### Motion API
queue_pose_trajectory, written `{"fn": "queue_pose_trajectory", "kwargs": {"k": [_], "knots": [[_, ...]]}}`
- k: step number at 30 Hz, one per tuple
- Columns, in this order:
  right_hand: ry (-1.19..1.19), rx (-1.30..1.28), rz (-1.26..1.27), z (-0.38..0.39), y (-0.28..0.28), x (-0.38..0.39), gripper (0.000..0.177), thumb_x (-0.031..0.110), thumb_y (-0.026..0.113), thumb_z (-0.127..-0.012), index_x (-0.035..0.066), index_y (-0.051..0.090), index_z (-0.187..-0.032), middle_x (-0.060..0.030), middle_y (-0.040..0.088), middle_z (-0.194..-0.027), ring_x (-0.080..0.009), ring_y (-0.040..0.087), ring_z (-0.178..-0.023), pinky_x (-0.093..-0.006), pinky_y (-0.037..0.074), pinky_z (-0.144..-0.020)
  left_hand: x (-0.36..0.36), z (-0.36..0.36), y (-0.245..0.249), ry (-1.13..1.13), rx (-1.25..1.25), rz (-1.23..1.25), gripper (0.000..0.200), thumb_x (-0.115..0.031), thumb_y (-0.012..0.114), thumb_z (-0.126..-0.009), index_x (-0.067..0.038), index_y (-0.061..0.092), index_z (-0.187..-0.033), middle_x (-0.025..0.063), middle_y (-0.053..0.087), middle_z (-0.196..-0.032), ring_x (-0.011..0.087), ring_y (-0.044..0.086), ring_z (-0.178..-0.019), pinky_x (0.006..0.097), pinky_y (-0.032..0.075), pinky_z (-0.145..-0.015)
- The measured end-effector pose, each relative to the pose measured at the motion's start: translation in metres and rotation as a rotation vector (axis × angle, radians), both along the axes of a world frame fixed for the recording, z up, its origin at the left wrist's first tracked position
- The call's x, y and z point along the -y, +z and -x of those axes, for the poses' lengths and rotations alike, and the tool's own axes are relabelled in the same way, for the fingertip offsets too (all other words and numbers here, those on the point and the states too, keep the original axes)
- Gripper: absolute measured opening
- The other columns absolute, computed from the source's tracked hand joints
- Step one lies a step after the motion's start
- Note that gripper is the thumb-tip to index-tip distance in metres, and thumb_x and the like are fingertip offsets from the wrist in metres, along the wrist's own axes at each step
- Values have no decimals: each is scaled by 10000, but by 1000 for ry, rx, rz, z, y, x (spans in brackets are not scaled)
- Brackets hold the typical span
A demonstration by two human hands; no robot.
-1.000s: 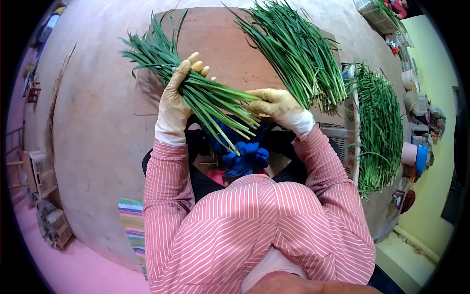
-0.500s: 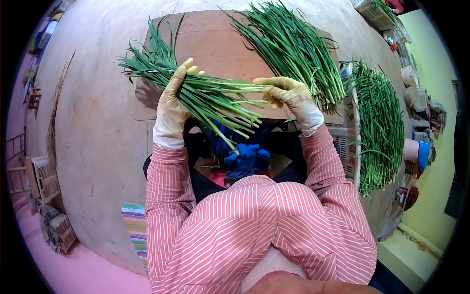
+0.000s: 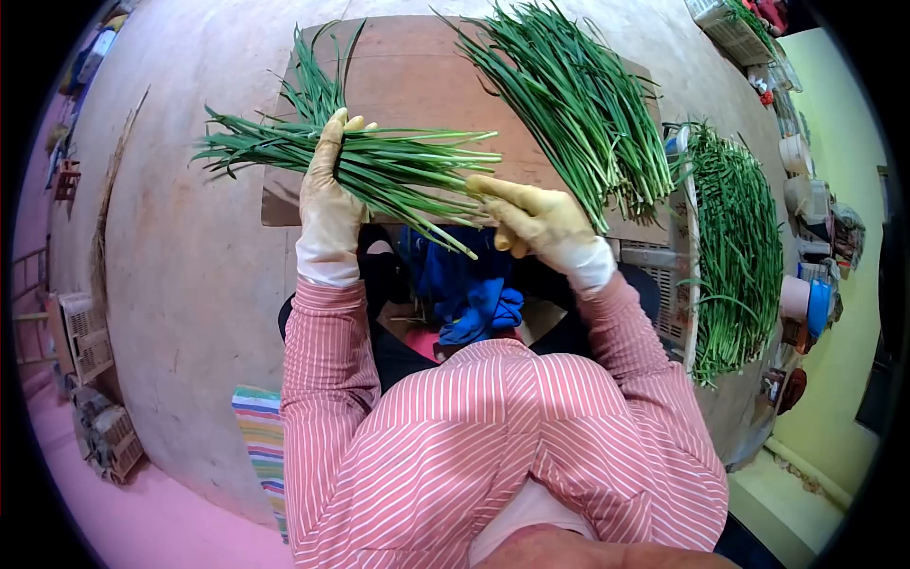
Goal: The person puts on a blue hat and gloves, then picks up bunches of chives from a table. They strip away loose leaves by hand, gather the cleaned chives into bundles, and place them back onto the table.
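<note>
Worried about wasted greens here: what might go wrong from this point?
The left hand grips the bunch of green stalks only around its middle, so the splayed cut ends by the right hand might slip out and fall. The leaf tips overhang the left edge of the wooden board and may bend.

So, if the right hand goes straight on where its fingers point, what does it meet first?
Probably the stalk ends of the green bunch in the left hand; depth is unclear.

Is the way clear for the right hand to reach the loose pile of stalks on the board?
Probably yes: the right hand, at the cut ends of the bundle, is right beside the loose pile, with nothing between. The left hand grips the bundle.
</note>
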State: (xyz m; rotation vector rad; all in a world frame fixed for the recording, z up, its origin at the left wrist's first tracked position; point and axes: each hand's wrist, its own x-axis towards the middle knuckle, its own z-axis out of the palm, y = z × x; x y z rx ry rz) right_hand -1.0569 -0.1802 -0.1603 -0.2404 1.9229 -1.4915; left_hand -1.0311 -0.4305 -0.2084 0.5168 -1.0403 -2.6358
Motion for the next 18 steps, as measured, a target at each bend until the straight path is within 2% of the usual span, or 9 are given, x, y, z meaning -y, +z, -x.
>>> {"fn": "queue_pose_trajectory", "kwargs": {"k": [2,5,6,10,12,16,18], "knots": [[-9,-114,-82,-1,-16,10,342,161,527,-962,94,575,-1294,-19,607,-674,-68,555,-561,-222,465,-521,-3,5,2,28,101,-125,376,-225,607,-943,-50,554,-1271,121,582,-1216,236,567,-1111,395,518,-908],[-97,-160,-92,5,-25,20,324,163,526,-962,82,588,-1270,-17,601,-651,-78,552,-540,-234,461,-510,-8,-2,4,21,33,2,365,-229,611,-942,-55,566,-1260,119,592,-1196,237,578,-1090,399,526,-893],[-109,-135,-77,9,-33,20,304,163,531,-959,66,606,-1237,-24,611,-658,-87,546,-521,-240,461,-505,-8,0,4,35,64,-80,358,-239,610,-944,-58,576,-1250,114,600,-1182,236,587,-1071,388,529,-886],[-135,-149,-133,14,-46,25,288,158,532,-960,55,618,-1214,-25,605,-654,-89,542,-510,-239,467,-507,-9,2,-2,58,59,-136,362,-236,618,-939,-55,576,-1250,112,602,-1178,237,587,-1068,380,531,-880],[-232,-103,-94,14,-50,28,271,163,543,-956,37,636,-1176,-8,590,-644,-84,552,-517,-227,470,-508,-8,1,3,41,33,-53,366,-226,626,-934,-55,574,-1252,114,609,-1163,238,592,-1059,377,531,-876],[-207,4,10,17,-43,28,304,170,558,-947,9,606,-1200,2,581,-646,-82,568,-531,-215,474,-503,-10,4,2,58,53,-98,366,-222,632,-930,-58,575,-1251,115,615,-1150,236,600,-1042,372,533,-877],[-208,249,166,19,-38,32,339,182,581,-931,-10,574,-1211,2,590,-661,-87,578,-528,-207,480,-498,-12,4,2,48,65,-127,367,-223,626,-934,-59,570,-1257,118,611,-1157,232,604,-1036,369,534,-882]]}}
